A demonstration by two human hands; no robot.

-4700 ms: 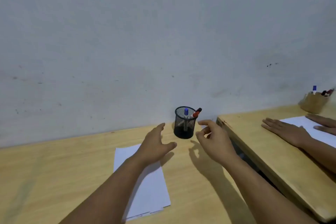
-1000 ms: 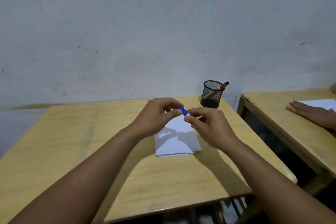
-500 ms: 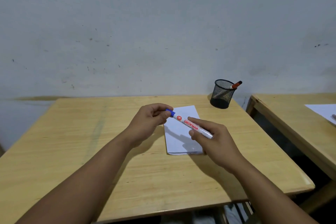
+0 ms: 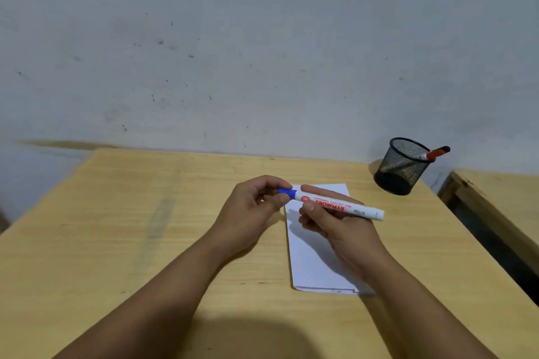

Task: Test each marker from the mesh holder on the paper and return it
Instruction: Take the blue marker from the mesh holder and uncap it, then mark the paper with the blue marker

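A white marker (image 4: 341, 207) with red lettering and a blue cap (image 4: 287, 192) lies level above the white paper (image 4: 315, 259). My right hand (image 4: 335, 227) grips its barrel. My left hand (image 4: 253, 207) pinches the blue cap, which sits on the marker's left end. The black mesh holder (image 4: 401, 166) stands at the desk's far right corner with a red-capped marker (image 4: 436, 152) leaning out over its right rim.
The wooden desk (image 4: 145, 242) meets a grey wall at the back. A second wooden desk (image 4: 501, 192) stands to the right across a dark gap.
The blue-capped marker has left the holder and come over the paper. In the last half second my right hand slid toward the cap end and the barrel levelled out.
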